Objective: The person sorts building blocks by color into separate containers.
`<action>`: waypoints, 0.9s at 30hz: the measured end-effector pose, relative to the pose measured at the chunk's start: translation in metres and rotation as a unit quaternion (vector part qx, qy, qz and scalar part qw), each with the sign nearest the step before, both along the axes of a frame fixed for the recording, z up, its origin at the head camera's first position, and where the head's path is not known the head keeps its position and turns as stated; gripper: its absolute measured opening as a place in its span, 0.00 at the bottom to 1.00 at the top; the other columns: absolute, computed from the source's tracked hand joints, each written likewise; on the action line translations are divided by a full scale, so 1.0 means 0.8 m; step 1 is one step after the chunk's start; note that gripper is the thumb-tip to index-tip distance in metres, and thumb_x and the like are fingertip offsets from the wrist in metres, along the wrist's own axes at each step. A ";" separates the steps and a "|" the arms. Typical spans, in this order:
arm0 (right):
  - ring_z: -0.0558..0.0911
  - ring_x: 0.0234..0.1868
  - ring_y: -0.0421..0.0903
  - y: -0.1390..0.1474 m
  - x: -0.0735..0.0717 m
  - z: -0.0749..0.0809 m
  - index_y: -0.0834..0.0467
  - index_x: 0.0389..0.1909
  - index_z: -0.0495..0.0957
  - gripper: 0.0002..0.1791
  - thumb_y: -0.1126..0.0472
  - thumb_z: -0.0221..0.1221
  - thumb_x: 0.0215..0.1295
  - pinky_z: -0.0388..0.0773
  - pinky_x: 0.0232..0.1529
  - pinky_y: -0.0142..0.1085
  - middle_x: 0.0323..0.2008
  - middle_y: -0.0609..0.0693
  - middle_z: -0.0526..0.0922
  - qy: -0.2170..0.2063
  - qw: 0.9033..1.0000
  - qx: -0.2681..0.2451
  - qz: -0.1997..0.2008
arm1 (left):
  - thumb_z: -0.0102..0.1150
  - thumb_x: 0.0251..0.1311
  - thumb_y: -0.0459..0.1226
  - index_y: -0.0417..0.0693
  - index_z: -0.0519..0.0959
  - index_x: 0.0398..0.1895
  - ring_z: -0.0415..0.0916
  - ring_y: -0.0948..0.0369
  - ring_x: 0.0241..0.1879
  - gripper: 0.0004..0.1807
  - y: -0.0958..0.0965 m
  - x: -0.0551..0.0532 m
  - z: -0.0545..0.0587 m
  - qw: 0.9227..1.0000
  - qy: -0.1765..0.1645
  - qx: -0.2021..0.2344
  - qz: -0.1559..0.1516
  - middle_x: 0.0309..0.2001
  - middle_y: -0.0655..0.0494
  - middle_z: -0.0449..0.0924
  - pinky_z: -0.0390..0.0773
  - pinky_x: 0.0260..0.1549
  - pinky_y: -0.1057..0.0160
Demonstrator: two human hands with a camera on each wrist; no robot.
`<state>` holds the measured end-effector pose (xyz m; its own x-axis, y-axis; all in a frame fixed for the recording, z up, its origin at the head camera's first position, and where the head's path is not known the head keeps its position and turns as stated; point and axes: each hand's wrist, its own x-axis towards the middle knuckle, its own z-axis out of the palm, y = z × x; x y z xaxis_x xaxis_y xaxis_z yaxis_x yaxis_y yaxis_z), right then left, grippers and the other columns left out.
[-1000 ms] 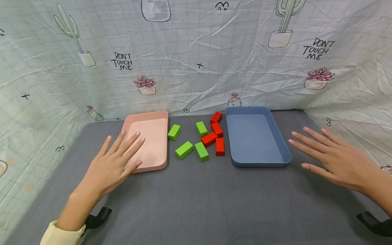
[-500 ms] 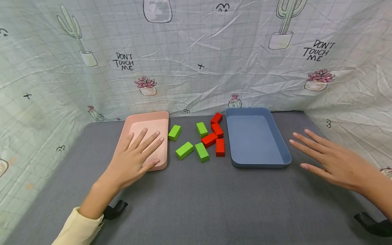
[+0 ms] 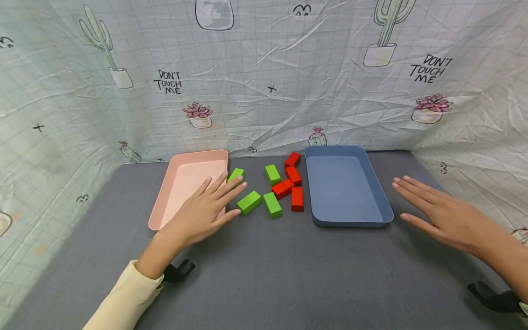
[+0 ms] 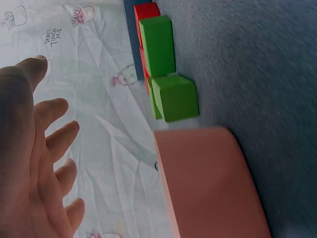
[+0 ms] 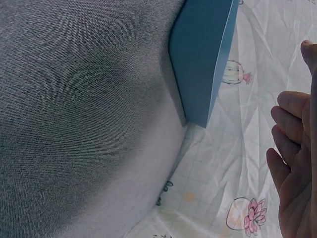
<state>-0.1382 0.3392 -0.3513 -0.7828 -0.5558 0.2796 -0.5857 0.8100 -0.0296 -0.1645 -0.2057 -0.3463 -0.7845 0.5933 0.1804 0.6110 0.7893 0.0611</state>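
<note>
Twice, "DON'T TOUCH ME" on cloth (image 3: 247, 59), both hands (image 3: 202, 211) (image 3: 453, 217) straight-fingered, near pink tray (image 3: 187, 183), blue tray (image 3: 346, 188).

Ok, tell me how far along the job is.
Done: nothing that shows; the pink tray and blue tray have bare floors as far as visible.
In hand: nothing gripped. The left hand hovers open over the pink tray, pointing toward the green blocks; the right hand hovers beside the blue tray.
Left: seemingly all eight, four green blocks and four red blocks, lying between the trays.
</note>
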 end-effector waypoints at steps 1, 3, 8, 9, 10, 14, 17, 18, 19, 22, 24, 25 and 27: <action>0.44 0.80 0.34 0.000 -0.001 0.000 0.45 0.81 0.55 0.46 0.50 0.67 0.66 0.32 0.75 0.22 0.79 0.51 0.58 -0.001 1.000 -0.002 -0.001 | 0.37 0.76 0.63 0.69 0.48 0.82 0.33 0.58 0.81 0.36 0.003 -0.002 -0.001 1.000 -0.002 0.001 -0.003 0.82 0.69 0.43 0.41 0.77 0.40; 0.45 0.80 0.34 -0.002 -0.003 -0.001 0.45 0.81 0.54 0.46 0.51 0.66 0.67 0.33 0.75 0.24 0.79 0.51 0.58 -0.003 1.000 -0.005 -0.003 | 0.37 0.76 0.63 0.69 0.48 0.82 0.34 0.57 0.81 0.36 0.009 -0.006 -0.003 1.000 -0.002 0.004 -0.008 0.82 0.68 0.44 0.43 0.77 0.40; 0.48 0.80 0.36 -0.004 -0.010 -0.005 0.45 0.80 0.57 0.44 0.53 0.66 0.67 0.34 0.76 0.24 0.77 0.53 0.62 -0.001 1.000 -0.015 0.009 | 0.40 0.76 0.62 0.68 0.49 0.82 0.37 0.55 0.81 0.36 0.023 -0.014 -0.007 1.000 -0.015 0.015 -0.018 0.81 0.69 0.46 0.44 0.77 0.40; 0.48 0.80 0.36 -0.005 -0.012 -0.006 0.45 0.80 0.57 0.44 0.54 0.67 0.66 0.34 0.75 0.23 0.77 0.53 0.62 0.000 1.000 -0.017 0.014 | 0.40 0.76 0.62 0.68 0.49 0.82 0.38 0.55 0.81 0.36 0.025 -0.015 -0.007 1.000 -0.018 0.017 -0.019 0.81 0.69 0.46 0.43 0.77 0.40; 0.49 0.80 0.37 -0.005 -0.014 -0.007 0.45 0.80 0.58 0.43 0.54 0.67 0.66 0.34 0.75 0.23 0.77 0.52 0.63 0.002 1.000 -0.018 0.018 | 0.41 0.76 0.62 0.68 0.49 0.82 0.39 0.55 0.81 0.36 0.028 -0.016 -0.008 0.999 -0.020 0.017 -0.020 0.81 0.69 0.46 0.43 0.77 0.41; 0.54 0.79 0.42 -0.008 -0.022 -0.012 0.44 0.79 0.60 0.41 0.55 0.66 0.67 0.39 0.77 0.26 0.76 0.50 0.64 -0.002 1.000 -0.015 0.027 | 0.43 0.75 0.61 0.66 0.52 0.82 0.43 0.55 0.81 0.37 0.039 -0.022 -0.011 0.999 -0.016 0.023 -0.030 0.81 0.67 0.49 0.44 0.77 0.43; 0.67 0.73 0.54 -0.008 -0.027 -0.015 0.43 0.79 0.60 0.39 0.54 0.64 0.70 0.59 0.75 0.49 0.75 0.50 0.66 -0.015 1.000 -0.012 0.023 | 0.45 0.74 0.61 0.63 0.56 0.81 0.46 0.55 0.80 0.36 0.050 -0.026 -0.012 0.999 -0.014 0.035 -0.039 0.80 0.64 0.54 0.48 0.77 0.44; 0.71 0.70 0.57 -0.008 -0.029 -0.016 0.43 0.79 0.60 0.38 0.54 0.63 0.71 0.65 0.69 0.55 0.75 0.51 0.67 -0.021 1.000 -0.011 0.019 | 0.47 0.74 0.60 0.62 0.57 0.81 0.48 0.55 0.79 0.37 0.053 -0.028 -0.012 0.998 -0.020 0.042 -0.044 0.79 0.62 0.56 0.51 0.76 0.44; 0.74 0.67 0.60 -0.009 -0.030 -0.016 0.44 0.79 0.61 0.37 0.54 0.62 0.71 0.69 0.63 0.59 0.74 0.52 0.68 -0.028 0.999 -0.013 0.014 | 0.48 0.73 0.60 0.61 0.59 0.80 0.50 0.55 0.79 0.36 0.057 -0.029 -0.013 0.997 -0.028 0.048 -0.048 0.79 0.62 0.57 0.53 0.76 0.44; 0.78 0.61 0.64 -0.008 -0.036 -0.018 0.47 0.77 0.65 0.33 0.54 0.61 0.73 0.74 0.52 0.63 0.71 0.56 0.72 -0.048 0.999 -0.022 0.001 | 0.51 0.72 0.59 0.60 0.61 0.79 0.53 0.57 0.78 0.36 0.069 -0.032 -0.013 0.994 -0.066 0.064 -0.057 0.77 0.62 0.60 0.58 0.74 0.46; 0.78 0.61 0.64 -0.007 -0.041 -0.020 0.50 0.74 0.69 0.30 0.54 0.61 0.73 0.74 0.52 0.63 0.69 0.58 0.74 -0.057 0.998 -0.033 -0.005 | 0.53 0.71 0.59 0.61 0.62 0.79 0.54 0.58 0.78 0.36 0.077 -0.033 -0.014 0.991 -0.094 0.072 -0.063 0.77 0.63 0.61 0.61 0.73 0.46; 0.78 0.61 0.65 -0.006 -0.044 -0.021 0.52 0.73 0.70 0.29 0.54 0.61 0.73 0.74 0.52 0.63 0.68 0.58 0.75 -0.059 0.997 -0.040 -0.006 | 0.53 0.71 0.59 0.62 0.61 0.79 0.54 0.58 0.78 0.37 0.082 -0.033 -0.015 0.990 -0.105 0.075 -0.064 0.77 0.63 0.61 0.61 0.73 0.47; 0.78 0.61 0.64 -0.003 -0.049 -0.024 0.52 0.72 0.72 0.28 0.55 0.62 0.72 0.74 0.52 0.62 0.67 0.58 0.76 -0.058 0.997 -0.055 -0.006 | 0.54 0.71 0.58 0.62 0.61 0.79 0.55 0.58 0.77 0.37 0.090 -0.034 -0.017 0.987 -0.123 0.084 -0.067 0.77 0.61 0.61 0.64 0.72 0.46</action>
<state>-0.1775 0.3367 -0.3708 -0.8201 -0.5172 0.2450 -0.5633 0.8050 -0.1860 -0.1918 -0.1335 -0.3600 -0.7331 0.6728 0.1001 0.6600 0.6681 0.3436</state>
